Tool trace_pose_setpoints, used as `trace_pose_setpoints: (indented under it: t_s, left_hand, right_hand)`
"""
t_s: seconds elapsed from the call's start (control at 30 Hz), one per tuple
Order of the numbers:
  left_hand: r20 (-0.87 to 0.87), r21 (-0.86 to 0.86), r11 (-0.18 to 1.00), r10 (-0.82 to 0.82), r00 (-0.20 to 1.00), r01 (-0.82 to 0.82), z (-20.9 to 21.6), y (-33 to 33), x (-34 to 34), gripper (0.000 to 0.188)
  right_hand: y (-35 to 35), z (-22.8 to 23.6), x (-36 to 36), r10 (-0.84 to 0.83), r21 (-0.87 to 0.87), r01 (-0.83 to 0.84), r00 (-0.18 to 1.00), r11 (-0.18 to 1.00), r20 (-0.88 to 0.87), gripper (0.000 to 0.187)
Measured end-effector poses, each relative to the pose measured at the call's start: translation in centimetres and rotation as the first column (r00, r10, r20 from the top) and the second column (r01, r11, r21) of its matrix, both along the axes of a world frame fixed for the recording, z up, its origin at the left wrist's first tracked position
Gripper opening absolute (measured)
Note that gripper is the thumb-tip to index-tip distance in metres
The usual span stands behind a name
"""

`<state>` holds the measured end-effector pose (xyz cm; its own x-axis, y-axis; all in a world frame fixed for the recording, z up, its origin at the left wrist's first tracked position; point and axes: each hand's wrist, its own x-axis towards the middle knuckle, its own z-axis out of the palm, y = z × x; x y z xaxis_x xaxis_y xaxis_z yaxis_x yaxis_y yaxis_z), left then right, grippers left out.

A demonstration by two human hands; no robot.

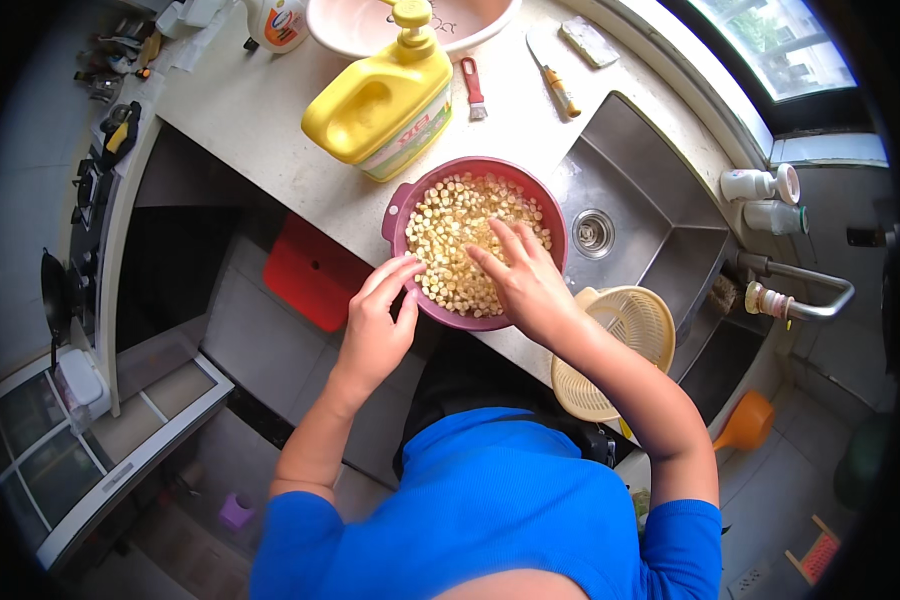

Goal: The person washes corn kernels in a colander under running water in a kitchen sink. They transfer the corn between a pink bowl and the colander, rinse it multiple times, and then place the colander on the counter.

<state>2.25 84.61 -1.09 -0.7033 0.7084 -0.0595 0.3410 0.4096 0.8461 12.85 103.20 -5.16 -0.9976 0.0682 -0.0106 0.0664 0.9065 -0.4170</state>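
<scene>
hands (378,318) (530,285): 2 | maroon bowl (470,322): 1 | yellow jug (380,110): 1 | knife (556,83): 1 | red-handled tool (474,88): 1

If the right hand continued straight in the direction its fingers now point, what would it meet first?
Most likely the pale round pieces in the bowl: the right hand points forward and left over them. Depth is unclear, so its fingertips may already touch them.

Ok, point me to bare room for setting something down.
Widest: the counter left of the jug, in front of the white bottle. A smaller patch lies between the brush, knife, sink and bowl. It's crowded around the bowl: jug behind, colander at its near right, left hand at its edge, right hand over it.
</scene>
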Motion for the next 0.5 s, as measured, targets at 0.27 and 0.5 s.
trace_pose_setpoints:
  t_s: [0.27,0.5]
  left_hand:
    - [-0.16,-0.223,0.974,-0.069,0.985,0.032,-4.4,6.2,-1.0,0.048]
    - [-0.018,-0.274,0.892,-0.38,0.925,0.361,-1.7,4.4,-0.9,0.028]
  right_hand:
    - [0.2,-0.8,-2.6,-0.282,-0.058,0.307,0.923,0.95,0.261,0.073]
    - [1.5,0.1,-2.8,-0.193,-0.113,0.205,0.975,0.972,0.109,0.042]
